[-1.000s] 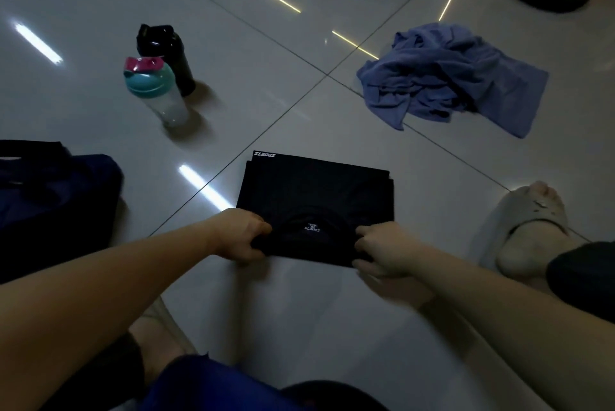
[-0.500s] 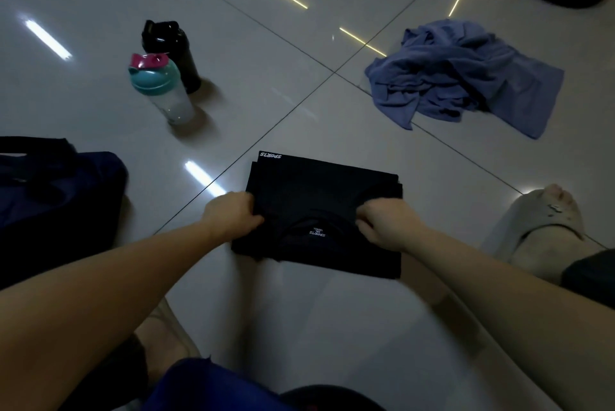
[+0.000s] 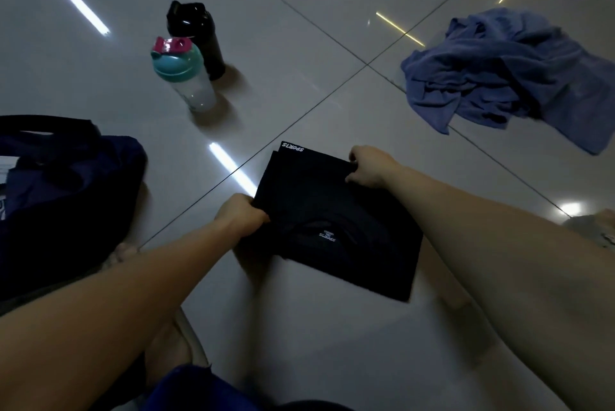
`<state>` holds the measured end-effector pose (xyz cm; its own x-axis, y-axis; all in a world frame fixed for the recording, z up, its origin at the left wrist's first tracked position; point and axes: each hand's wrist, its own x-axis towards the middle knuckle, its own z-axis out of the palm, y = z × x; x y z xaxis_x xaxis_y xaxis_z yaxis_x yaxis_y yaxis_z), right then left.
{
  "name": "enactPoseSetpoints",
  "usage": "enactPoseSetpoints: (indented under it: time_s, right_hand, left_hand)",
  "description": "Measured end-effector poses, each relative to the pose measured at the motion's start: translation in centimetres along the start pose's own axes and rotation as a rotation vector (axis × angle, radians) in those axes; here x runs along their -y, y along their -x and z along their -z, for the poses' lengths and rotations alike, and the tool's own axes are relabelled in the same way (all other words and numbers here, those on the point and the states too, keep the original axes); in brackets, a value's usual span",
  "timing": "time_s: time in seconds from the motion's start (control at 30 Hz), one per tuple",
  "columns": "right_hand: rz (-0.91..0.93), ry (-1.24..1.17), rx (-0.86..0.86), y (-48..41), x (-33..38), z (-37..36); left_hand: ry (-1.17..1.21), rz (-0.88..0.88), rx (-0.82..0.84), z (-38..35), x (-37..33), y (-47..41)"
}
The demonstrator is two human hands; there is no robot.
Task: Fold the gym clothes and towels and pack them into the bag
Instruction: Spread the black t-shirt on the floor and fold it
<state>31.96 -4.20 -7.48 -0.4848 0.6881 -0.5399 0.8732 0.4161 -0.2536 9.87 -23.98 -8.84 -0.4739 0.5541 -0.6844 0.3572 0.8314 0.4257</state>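
A black folded sports shirt (image 3: 336, 211) lies on the tiled floor in front of me, with white "SPORTS" lettering at its far left corner and on the collar label. My left hand (image 3: 241, 216) grips its left edge. My right hand (image 3: 369, 166) pinches its far right corner. A crumpled blue towel (image 3: 509, 72) lies unfolded at the far right. A dark navy bag (image 3: 66, 197) sits open at the left edge, with a black strap over its top.
Two bottles stand at the far left of the shirt: a clear one with a teal and pink lid (image 3: 184, 76) and a black one (image 3: 198, 37) behind it. My knees and feet are at the bottom and right edges. Dark objects sit at the top edge.
My right hand has moved from the shirt's near edge up to its far right corner. My left hand has shifted along the left edge. The shirt has turned slightly.
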Motion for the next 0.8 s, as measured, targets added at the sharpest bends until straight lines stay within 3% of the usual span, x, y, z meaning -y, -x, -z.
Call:
enactPoseSetpoints:
  time_s: [0.1, 0.27, 0.37, 0.6, 0.8]
  right_hand:
    - [-0.060, -0.078, 0.054, -0.6, 0.2, 0.0]
    - [-0.148, -0.359, 0.157, -0.3, -1.1, 0.6]
    - [-0.222, -0.513, 0.225, 0.5, -2.5, 0.7]
    - [-0.305, -0.708, 0.162, 1.8, -3.0, 0.5]
    - [-0.335, -0.803, 0.106, 2.4, -2.8, 0.2]
  left_hand:
    - [0.161, 0.007, -0.055, 1.5, -0.2, -1.1]
    - [0.751, 0.178, -0.246, 2.8, -1.3, -1.5]
    - [0.959, 0.216, -0.161, 3.0, -2.4, -2.0]
    - [0.795, 0.359, 0.221, -1.5, -3.9, 1.6]
    - [0.705, 0.407, 0.328, -3.7, -3.2, 3.6]
